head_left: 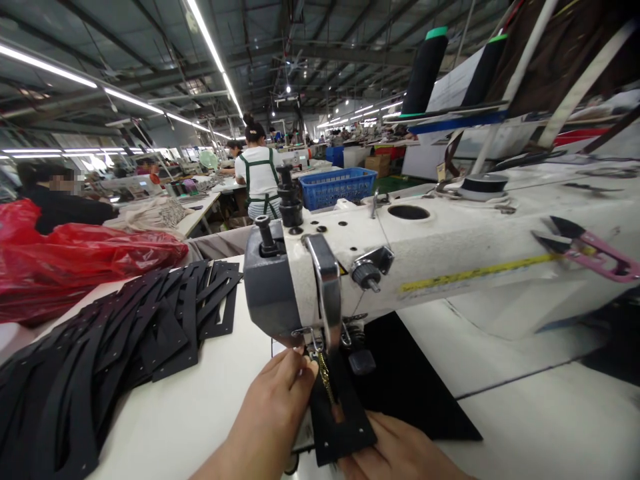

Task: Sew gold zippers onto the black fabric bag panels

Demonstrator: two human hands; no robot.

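Observation:
A black slotted panel (pixel 345 433) lies under the head of a white sewing machine (pixel 325 267), with small holes near its front end. Gold zipper teeth (pixel 326 377) show in its slot. My left hand (pixel 277 407) is closed, fingertips pinched on the panel's left edge close to the presser foot. From the front right, my right hand (pixel 395 447) grips the panel's near corner, some fingers hidden beneath it. Beside the needle area, a larger black sheet (pixel 420 380) lies flat on the machine bed. The needle tip itself is hidden.
Many black slotted pieces (pixel 135 327) are piled on the left of the table, by a red plastic bag (pixel 90 260). Pink-handled snips (pixel 595 253) rest on the machine arm. Thread cones (pixel 425 73) stand above. Behind are a blue basket (pixel 337 188) and a person (pixel 259 170).

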